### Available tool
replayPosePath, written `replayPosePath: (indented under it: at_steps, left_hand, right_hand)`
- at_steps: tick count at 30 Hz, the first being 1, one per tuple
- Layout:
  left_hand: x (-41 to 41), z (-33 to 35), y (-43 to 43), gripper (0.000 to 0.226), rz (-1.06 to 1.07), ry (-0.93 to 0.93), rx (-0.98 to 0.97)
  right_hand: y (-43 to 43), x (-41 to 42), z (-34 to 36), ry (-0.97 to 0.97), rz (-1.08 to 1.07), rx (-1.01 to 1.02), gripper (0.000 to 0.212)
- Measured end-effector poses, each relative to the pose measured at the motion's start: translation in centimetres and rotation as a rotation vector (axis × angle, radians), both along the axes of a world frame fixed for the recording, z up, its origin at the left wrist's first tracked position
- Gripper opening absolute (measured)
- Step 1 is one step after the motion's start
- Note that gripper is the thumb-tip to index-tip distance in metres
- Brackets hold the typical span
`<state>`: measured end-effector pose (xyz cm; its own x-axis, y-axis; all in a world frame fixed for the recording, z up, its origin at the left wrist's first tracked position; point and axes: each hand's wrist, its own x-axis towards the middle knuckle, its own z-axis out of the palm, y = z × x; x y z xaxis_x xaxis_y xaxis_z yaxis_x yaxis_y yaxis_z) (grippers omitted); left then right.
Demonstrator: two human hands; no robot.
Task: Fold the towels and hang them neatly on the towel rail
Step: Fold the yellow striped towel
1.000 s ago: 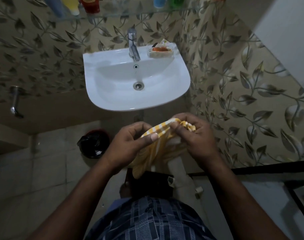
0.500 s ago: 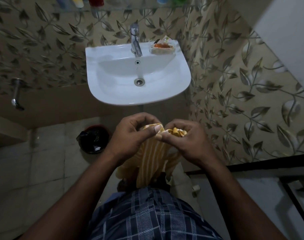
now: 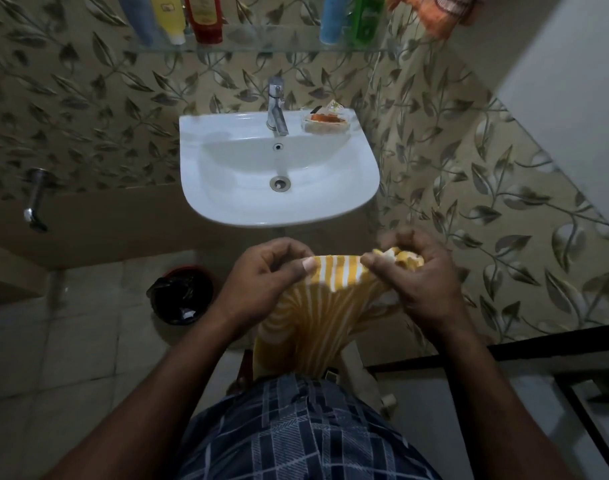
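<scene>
In the middle of the frame, the left hand and right hand each pinch the top edge of the yellow striped towel. They hold it up so it hangs straight, probably to find corners for folding.

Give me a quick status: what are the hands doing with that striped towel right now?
Left hand and right hand both pinching the yellow striped towel by its top edge, short span taut between them. Rest hangs bunched, unfolded. Towel rail not in view. Nothing in the way.
</scene>
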<state>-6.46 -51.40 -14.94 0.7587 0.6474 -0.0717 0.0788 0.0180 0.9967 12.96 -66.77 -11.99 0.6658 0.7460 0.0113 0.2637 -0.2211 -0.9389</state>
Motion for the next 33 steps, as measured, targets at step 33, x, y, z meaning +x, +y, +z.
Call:
replayPosePath:
  at_steps: [33]
  left_hand:
    - [-0.9,-0.3,0.1,0.018,-0.195,0.126,0.177]
  right_hand:
    - [1.1,-4.4,-1.1,-0.096,0.183,-0.106,0.01]
